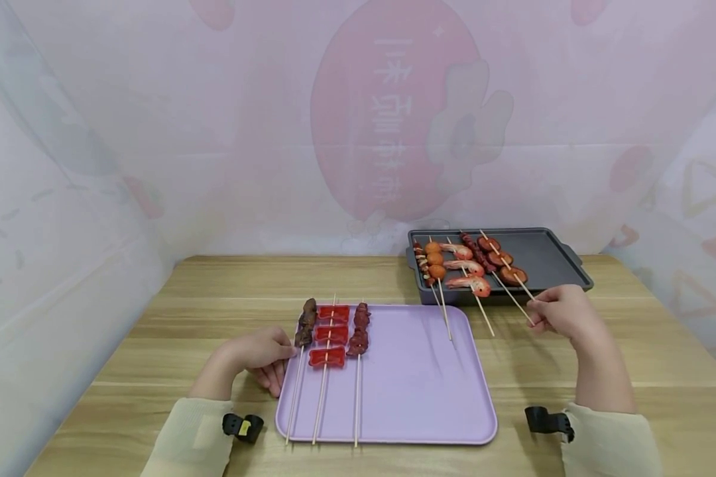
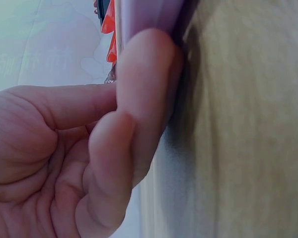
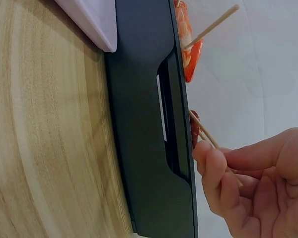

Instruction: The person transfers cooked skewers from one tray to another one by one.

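My left hand (image 1: 261, 354) holds the left edge of a lilac tray (image 1: 417, 391), thumb over the rim and fingers (image 2: 144, 74) against its outer side. Three skewers lie on that tray: dark brown meat (image 1: 306, 322), red wavy-edged pieces (image 1: 328, 334) and reddish meat (image 1: 360, 329). At the grey baking pan (image 1: 543, 248), my right hand (image 1: 563, 313) pinches the stick end of a skewer of round brown slices (image 1: 500, 259). The stick (image 3: 208, 136) passes between thumb and fingers. Beside it lies a dark red meat skewer (image 1: 480, 252), its stick end close to my fingers.
Also on the pan are a shrimp skewer (image 1: 468, 285), an orange ball skewer (image 1: 435, 260) and a small-chunk skewer (image 1: 421, 262) at its left end. Their sticks overhang the near rim. Both stand on a wooden table (image 1: 215, 285) before a pink printed backdrop (image 1: 262, 165).
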{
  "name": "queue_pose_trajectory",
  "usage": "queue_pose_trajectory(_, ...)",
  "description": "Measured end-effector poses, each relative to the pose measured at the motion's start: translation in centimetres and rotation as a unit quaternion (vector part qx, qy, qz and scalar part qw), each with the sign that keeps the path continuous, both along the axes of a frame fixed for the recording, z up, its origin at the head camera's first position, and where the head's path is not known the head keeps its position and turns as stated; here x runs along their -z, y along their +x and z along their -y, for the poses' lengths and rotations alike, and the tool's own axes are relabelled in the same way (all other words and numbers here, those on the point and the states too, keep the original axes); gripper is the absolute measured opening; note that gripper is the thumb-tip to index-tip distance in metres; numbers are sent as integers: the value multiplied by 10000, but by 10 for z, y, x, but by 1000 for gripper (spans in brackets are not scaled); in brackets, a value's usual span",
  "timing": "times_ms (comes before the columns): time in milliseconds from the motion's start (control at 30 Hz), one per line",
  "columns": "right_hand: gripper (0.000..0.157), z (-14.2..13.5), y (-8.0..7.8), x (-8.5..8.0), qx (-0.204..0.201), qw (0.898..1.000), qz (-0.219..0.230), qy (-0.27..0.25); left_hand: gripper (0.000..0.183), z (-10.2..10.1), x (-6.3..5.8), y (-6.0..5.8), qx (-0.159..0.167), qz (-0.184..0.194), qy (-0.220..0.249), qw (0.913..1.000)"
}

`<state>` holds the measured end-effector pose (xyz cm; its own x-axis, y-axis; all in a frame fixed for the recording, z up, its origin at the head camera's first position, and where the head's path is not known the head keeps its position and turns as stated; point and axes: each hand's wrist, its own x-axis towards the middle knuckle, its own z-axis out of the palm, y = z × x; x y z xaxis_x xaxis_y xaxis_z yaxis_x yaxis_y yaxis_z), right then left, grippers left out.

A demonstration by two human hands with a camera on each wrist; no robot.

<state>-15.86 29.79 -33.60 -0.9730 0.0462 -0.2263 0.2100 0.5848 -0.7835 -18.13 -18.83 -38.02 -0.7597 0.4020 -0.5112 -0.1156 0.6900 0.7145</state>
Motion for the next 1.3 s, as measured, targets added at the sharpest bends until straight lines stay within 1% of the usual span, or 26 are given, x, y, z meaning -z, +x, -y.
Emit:
queue_pose_trajectory(100, 39, -6, -1, 2, -141, 9979, 264, -569, 30, 0, 0, 0, 22, -29, -19, 10000)
queue_pose_trajectory(200, 44, -16, -1, 5, -367, 9911, 430, -1205, 30, -1, 0, 1, 7, -84, -31, 10000)
queue_pose_trajectory(267, 40, -25, 0, 7, -476, 9857, 434, -1559, 30, -1, 0, 1, 3, -88, -25, 10000)
queue_pose_trajectory(367, 23, -39, 3, 8, -616, 9757, 353, -2074, 29, -1, -1, 1, 2, -78, -10, 10000)
queue_pose_trajectory(400, 20, -43, 3, 8, -648, 9713, 327, -2265, 29, 0, -1, 2, 20, -78, -4, 10000)
queue_pose_trajectory(500, 23, -50, 4, 8, -713, 9598, 299, -2698, 29, 0, -1, 2, -19, -65, -3, 10000)
queue_pose_trajectory(567, 22, -50, 4, 7, -756, 9548, 288, -2861, 29, 0, -1, 1, -21, -64, -14, 10000)
queue_pose_trajectory(667, 22, -49, 4, 6, -772, 9509, 284, -2983, 29, -1, 0, 1, -69, -52, -41, 10000)
queue_pose_trajectory(833, 24, -46, 5, 6, -728, 9380, 260, -3380, 29, -1, -1, 2, -26, -85, -54, 9999)
queue_pose_trajectory(967, 22, -42, 4, 6, -730, 9284, 163, -3639, 28, -2, -2, 2, -36, -116, -61, 9999)
queue_pose_trajectory(1067, 23, -38, 2, 6, -844, 9198, 57, -3832, 28, -2, -2, 3, -125, -109, -91, 9998)
queue_pose_trajectory(1200, 26, -32, -1, 5, -1086, 9033, -60, -4151, 29, -3, -2, 3, -229, -89, -121, 9996)
queue_pose_trajectory(1300, 27, -28, -1, 4, -1176, 8938, -120, -4325, 30, -4, -3, 3, -248, -53, -104, 9996)
